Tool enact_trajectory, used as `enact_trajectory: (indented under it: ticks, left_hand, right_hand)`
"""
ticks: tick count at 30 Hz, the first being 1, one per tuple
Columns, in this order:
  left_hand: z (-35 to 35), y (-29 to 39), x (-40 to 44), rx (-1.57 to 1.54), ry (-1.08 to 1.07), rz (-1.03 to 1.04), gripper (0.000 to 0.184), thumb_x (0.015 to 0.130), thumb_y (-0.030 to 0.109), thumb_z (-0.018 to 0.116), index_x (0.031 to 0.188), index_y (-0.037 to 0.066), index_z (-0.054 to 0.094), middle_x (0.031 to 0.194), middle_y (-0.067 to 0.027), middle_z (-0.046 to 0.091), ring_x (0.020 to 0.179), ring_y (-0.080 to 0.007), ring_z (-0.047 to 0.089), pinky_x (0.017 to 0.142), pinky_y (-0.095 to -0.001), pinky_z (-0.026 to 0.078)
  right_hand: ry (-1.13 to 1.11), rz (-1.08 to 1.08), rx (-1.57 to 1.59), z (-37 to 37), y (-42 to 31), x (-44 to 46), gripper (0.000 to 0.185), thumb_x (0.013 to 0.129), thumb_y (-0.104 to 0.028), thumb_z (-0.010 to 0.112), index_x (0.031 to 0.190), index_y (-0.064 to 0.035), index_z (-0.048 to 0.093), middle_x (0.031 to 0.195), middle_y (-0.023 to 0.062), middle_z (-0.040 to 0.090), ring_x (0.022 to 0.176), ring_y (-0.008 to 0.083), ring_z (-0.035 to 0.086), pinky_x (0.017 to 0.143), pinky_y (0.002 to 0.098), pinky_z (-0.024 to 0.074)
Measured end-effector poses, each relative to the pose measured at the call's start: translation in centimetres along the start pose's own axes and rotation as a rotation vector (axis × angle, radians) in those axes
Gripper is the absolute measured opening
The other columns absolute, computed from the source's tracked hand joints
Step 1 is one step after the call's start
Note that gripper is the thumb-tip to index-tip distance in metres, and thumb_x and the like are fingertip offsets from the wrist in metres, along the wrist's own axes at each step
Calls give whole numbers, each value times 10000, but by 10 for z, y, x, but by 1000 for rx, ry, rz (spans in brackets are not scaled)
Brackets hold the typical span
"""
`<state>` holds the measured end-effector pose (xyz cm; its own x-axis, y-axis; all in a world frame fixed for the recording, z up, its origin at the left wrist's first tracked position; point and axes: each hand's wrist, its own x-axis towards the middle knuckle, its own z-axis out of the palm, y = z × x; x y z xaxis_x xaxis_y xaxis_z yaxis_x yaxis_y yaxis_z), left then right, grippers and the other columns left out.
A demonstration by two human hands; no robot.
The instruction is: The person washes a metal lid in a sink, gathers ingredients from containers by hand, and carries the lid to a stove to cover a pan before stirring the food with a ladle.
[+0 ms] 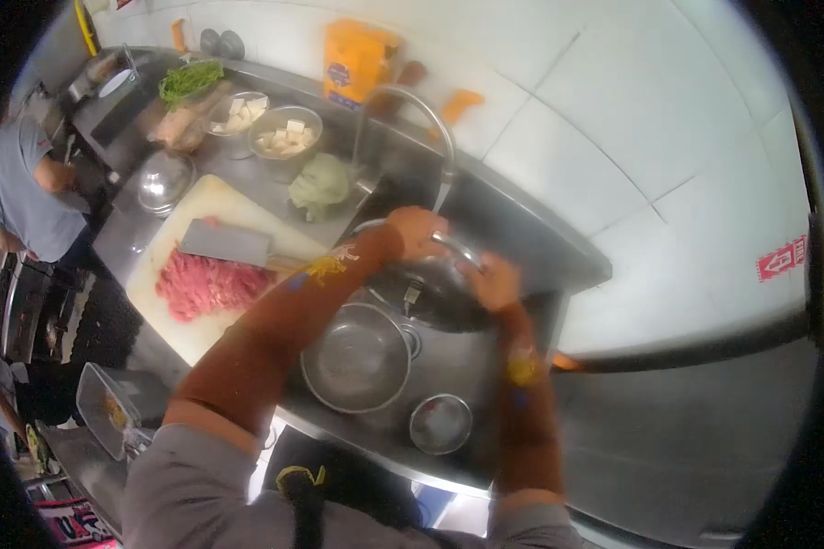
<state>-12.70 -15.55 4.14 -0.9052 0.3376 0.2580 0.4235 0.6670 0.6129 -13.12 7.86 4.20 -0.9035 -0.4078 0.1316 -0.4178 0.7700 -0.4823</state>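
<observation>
Over the sink [508, 316], both my hands are close together beneath the arched faucet [450, 151]. A short, shiny curved metal piece [458, 247] spans the gap between them; its exact kind is unclear. My left hand [417, 231] has its fingers closed at one end of it. At the other end, my right hand [496, 282] is curled round it, slightly blurred. Just below lie a round metal bowl [355, 359] and a smaller metal bowl [440, 424]. Left of my left forearm, a cleaver [224, 242] rests on sliced raw meat [206, 285].
The meat sits on a white cutting board [151, 252]. Behind it stand bowls of white cubes [287, 137], a domed metal lid [165, 181], a pale green bag-like item [319, 186], greens [190, 84] and an orange box [357, 59]. Another person [37, 183] stands far left.
</observation>
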Motion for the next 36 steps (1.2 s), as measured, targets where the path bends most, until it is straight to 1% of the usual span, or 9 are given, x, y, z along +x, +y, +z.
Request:
enact_trajectory:
  ticks: [8, 13, 17, 21, 26, 28, 31, 33, 36]
  left_hand:
    - [-9, -43, -11, -231, 107, -209, 519, 708, 540, 699, 829, 38, 638, 794, -170, 626, 747, -298, 605, 678, -377, 457]
    - [1, -57, -35, -427, 173, -506, 516, 787, 507, 650, 835, -6, 646, 717, -115, 603, 695, -174, 553, 639, -329, 447]
    - [31, -83, -50, -510, 204, -721, 518, 804, 470, 630, 952, -26, 646, 893, -140, 650, 775, -224, 609, 727, -344, 479]
    - [41, -66, -74, -1094, 283, -795, 332, 860, 227, 636, 1077, -19, 583, 957, -100, 635, 849, -187, 601, 778, -307, 491]
    - [40, -31, -87, -1273, 405, -634, 180, 859, 102, 577, 1011, 7, 584, 856, -55, 600, 743, -141, 577, 663, -286, 479]
    - [26, -5, -90, -1284, 406, -602, 181, 863, 92, 584, 1028, 15, 578, 865, -47, 605, 764, -134, 576, 686, -273, 487]
    - [31, 7, -98, -1141, 418, -575, 134, 860, 106, 588, 968, 28, 591, 778, -12, 576, 689, -98, 533, 613, -240, 439]
    - [32, 19, -98, -1066, 441, -594, 119, 854, 122, 591, 927, 28, 593, 739, -9, 567, 659, -100, 527, 585, -245, 432]
    - [36, 31, -100, -983, 468, -626, 130, 841, 147, 595, 858, 18, 596, 689, -15, 562, 609, -111, 518, 547, -265, 429]
  right_hand:
    - [332, 348, 679, 20, 46, -85, 375, 798, -377, 716, 737, -22, 613, 671, -32, 520, 661, 76, 437, 577, 240, 376]
    - [508, 448, 1065, 27, 70, -115, 314, 836, -320, 687, 881, -17, 620, 841, -8, 586, 753, 99, 509, 680, 258, 424]
    - [551, 542, 1397, 44, 74, -127, 363, 868, -301, 645, 1074, -12, 567, 993, 53, 607, 877, 166, 580, 782, 325, 474]
    - [565, 626, 1627, 82, 87, -132, 455, 909, -350, 570, 1201, -11, 485, 1133, 98, 571, 1005, 235, 572, 857, 399, 474]
    - [536, 701, 1857, 118, 76, -125, 659, 893, -458, 547, 1332, 3, 380, 1341, 183, 428, 1189, 311, 461, 1014, 483, 362]
    - [697, 860, 1747, 113, 51, -113, 653, 873, -483, 562, 1275, 21, 456, 1273, 203, 498, 1130, 352, 504, 975, 477, 397]
    - [769, 1059, 826, 149, 62, -96, 601, 896, -484, 507, 1092, 81, 567, 983, 228, 630, 881, 386, 600, 814, 445, 483]
    - [767, 979, 525, 200, 84, -80, 592, 924, -453, 455, 1128, 98, 531, 1050, 258, 596, 933, 404, 577, 851, 454, 460]
    - [812, 984, 478, 185, -4, -63, 546, 949, -391, 407, 1188, 96, 470, 1147, 291, 516, 1027, 403, 523, 909, 465, 399]
